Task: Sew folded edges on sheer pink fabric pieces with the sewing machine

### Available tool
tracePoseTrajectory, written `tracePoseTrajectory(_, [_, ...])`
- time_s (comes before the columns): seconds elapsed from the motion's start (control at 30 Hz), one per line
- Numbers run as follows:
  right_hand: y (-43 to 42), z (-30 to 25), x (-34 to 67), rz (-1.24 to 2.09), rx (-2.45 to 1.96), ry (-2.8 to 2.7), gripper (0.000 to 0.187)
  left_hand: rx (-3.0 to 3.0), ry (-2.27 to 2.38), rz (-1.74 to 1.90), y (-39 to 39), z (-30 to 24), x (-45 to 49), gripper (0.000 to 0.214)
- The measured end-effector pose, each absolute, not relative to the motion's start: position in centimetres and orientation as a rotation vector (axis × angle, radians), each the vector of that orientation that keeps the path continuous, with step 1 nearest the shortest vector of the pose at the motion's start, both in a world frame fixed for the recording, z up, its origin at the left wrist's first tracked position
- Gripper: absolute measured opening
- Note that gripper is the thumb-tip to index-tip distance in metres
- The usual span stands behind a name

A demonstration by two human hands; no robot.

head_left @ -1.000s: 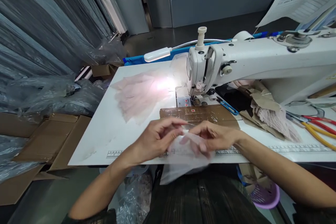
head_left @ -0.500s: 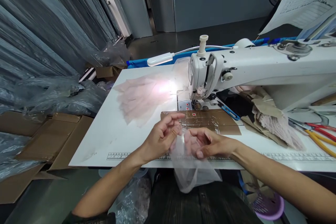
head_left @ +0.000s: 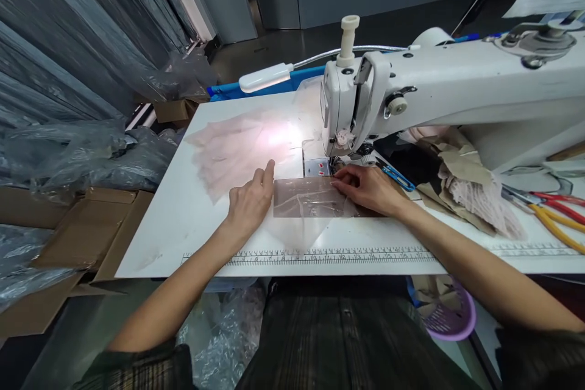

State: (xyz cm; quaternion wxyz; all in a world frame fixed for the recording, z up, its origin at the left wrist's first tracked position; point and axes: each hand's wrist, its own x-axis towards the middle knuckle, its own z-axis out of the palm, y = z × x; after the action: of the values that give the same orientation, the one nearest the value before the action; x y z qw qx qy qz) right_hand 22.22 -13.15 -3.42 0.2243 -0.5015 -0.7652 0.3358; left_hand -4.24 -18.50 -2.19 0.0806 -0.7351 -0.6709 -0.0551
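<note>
A sheer, nearly clear piece of fabric lies flat over the brown taped plate in front of the white sewing machine. My left hand rests at the piece's left edge, fingers stretched out flat, forefinger pointing toward the needle. My right hand presses the piece's far right corner near the presser foot, fingers curled down on the fabric.
A pile of pale pink sheer pieces lies on the white table under the lamp. Blue snips, brown paper scraps, red and yellow tools lie right. Cardboard boxes and plastic bags stand left; a purple basket below.
Both hands lifted the sheer piece from my lap edge and carried it forward. It now lies flat on the plate by the needle, hands spread apart on it.
</note>
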Motion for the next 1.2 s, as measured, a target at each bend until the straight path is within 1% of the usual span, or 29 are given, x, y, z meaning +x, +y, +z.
tracePoseTrajectory(0.07, [-13.5, -3.4, 21.9, 0.841, -1.393, -2.13, 0.017, -2.211, -1.955, -0.09, -17.8, -1.8, -4.2, 0.049])
tracePoseTrajectory(0.13, [-13.9, -3.4, 21.9, 0.863, -1.351, -2.134, 0.021, -2.219, -1.912, -0.202, -17.2, -1.0, -4.0, 0.049])
tracePoseTrajectory(0.2, [-14.1, -3.4, 22.1, 0.899, -1.281, -2.165, 0.028, -2.288, -1.826, -0.357, -16.8, -0.2, -3.6, 0.043])
tracePoseTrajectory(0.27, [-14.3, -3.5, 22.4, 0.899, -1.192, -2.241, 0.034, -2.588, -1.674, -0.424, -16.6, 0.4, -3.1, 0.037])
tracePoseTrajectory(0.33, [-14.3, -3.6, 22.5, 0.875, -1.1, -2.319, 0.032, -3.034, -1.457, -0.349, -16.1, 0.5, -2.8, 0.032])
tracePoseTrajectory(0.4, [-14.2, -3.9, 22.6, 0.846, -1.081, -2.311, 0.028, -3.305, -1.265, -0.252, -15.2, -0.1, -2.9, 0.031])
tracePoseTrajectory(0.57, [-13.8, -4.6, 22.7, 0.796, -1.274, -2.063, 0.022, -3.264, -1.274, -0.229, -13.1, -3.0, -3.4, 0.042])
tracePoseTrajectory(0.67, [-14.2, -4.9, 22.4, 1.004, -1.246, -1.921, 0.02, -3.254, -1.346, -0.167, -14.5, -3.6, -2.3, 0.051])
tracePoseTrajectory(0.73, [-14.6, -4.8, 21.9, 1.257, -1.174, -1.777, 0.018, -3.335, -1.373, -0.18, -16.0, -3.5, -1.5, 0.062])
tracePoseTrajectory(0.77, [-14.9, -4.6, 21.5, 1.408, -1.136, -1.686, 0.017, -3.384, -1.413, -0.239, -16.6, -3.4, -1.1, 0.063])
tracePoseTrajectory(0.8, [-15.2, -4.4, 21.0, 1.553, -1.114, -1.575, 0.016, -3.425, -1.481, -0.345, -17.0, -3.3, -1.0, 0.062])
tracePoseTrajectory(0.87, [-15.7, -3.7, 20.0, 1.766, -1.13, -1.31, 0.013, -3.465, -1.669, -0.67, -17.1, -3.2, -1.0, 0.056])
tracePoseTrajectory(0.93, [-16.0, -2.9, 19.1, 1.886, -1.181, -1.076, 0.012, -3.453, -1.823, -1.012, -16.7, -3.4, -1.4, 0.052])
tracePoseTrajectory(1.0, [-16.3, -2.3, 18.6, 1.966, -1.186, -0.952, 0.014, -3.444, -1.882, -1.213, -16.2, -3.6, -1.7, 0.051])
tracePoseTrajectory(1.1, [-16.7, -2.1, 18.3, 2.109, -1.093, -0.937, 0.022, -3.465, -1.867, -1.213, -15.9, -3.9, -1.9, 0.049])
tracePoseTrajectory(1.2, [-17.4, -2.5, 18.6, 2.244, -1.052, -1.02, 0.021, -3.452, -1.771, -1.029, -16.1, -4.1, -1.7, 0.049])
